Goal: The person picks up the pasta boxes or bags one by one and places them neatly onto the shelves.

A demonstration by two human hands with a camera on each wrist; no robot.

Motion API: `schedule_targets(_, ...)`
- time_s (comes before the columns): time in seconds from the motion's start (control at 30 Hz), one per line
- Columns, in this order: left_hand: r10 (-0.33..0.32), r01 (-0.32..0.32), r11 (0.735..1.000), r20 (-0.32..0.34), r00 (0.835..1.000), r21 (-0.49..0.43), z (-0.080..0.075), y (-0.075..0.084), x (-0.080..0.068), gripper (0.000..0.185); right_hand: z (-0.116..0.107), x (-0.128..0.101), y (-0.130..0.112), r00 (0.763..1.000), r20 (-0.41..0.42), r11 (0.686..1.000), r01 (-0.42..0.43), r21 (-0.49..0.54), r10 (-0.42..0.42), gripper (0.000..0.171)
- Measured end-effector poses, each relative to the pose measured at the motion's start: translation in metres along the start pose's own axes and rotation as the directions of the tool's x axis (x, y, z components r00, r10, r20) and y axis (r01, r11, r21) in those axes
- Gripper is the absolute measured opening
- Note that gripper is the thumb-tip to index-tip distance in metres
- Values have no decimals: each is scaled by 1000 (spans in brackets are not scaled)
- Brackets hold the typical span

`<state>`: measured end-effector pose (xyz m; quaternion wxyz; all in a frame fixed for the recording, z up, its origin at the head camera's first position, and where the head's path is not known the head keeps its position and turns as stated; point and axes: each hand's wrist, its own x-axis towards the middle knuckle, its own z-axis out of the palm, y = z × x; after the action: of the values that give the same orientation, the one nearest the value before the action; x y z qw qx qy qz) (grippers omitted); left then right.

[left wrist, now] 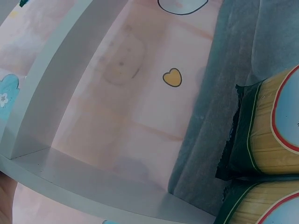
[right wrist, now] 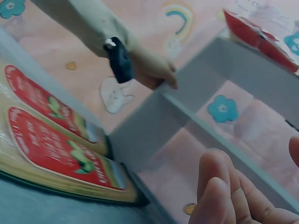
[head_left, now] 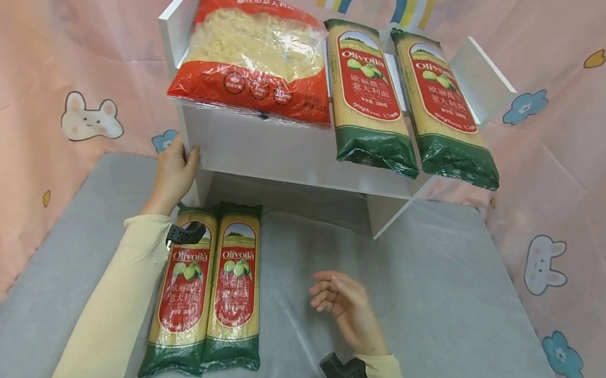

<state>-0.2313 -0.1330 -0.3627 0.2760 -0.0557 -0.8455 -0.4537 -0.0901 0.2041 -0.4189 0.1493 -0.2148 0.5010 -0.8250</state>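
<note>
My left hand (head_left: 173, 172) grips the left side panel of a white shelf unit (head_left: 296, 151), with the thumb on the near edge. Only a sliver of that hand shows in the left wrist view. My right hand (head_left: 343, 307) is held over the table with loosely bent fingers and nothing in them; its fingertips (right wrist: 215, 186) show large in the right wrist view. Two spaghetti packs (head_left: 237, 287) lie side by side on the table, under and beside my left forearm. On top of the shelf are a red bag of pasta (head_left: 252, 91) and two more spaghetti packs (head_left: 370, 97), which overhang its front edge.
A grey cloth covers the table (head_left: 463, 304). Behind it hangs a pink curtain (head_left: 573, 149) with cartoon prints. The shelf's lower compartment opens toward me, its right leg (head_left: 389, 213) standing on the table. Upright end panels (head_left: 481, 78) flank the top.
</note>
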Motion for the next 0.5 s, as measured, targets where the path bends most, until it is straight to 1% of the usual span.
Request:
schedule_targets(0.13,1,-1,1000,1,1000,-4,0,0,0,20,6,0,9,998,-38,998,-55,-2,55,32)
schedule_targets(0.23,-1,1,1000,2,1000,-13,1,0,0,20,10,1,16,991,-85,994,-106,-21,104,29)
schedule_targets(0.4,1,-1,1000,-1,1000,-13,1,0,0,20,19,3,28,968,-159,975,-208,-82,194,24)
schedule_targets(0.5,5,-5,1000,-4,1000,-11,1,-1,0,20,25,5,34,950,-192,956,-270,-117,245,29)
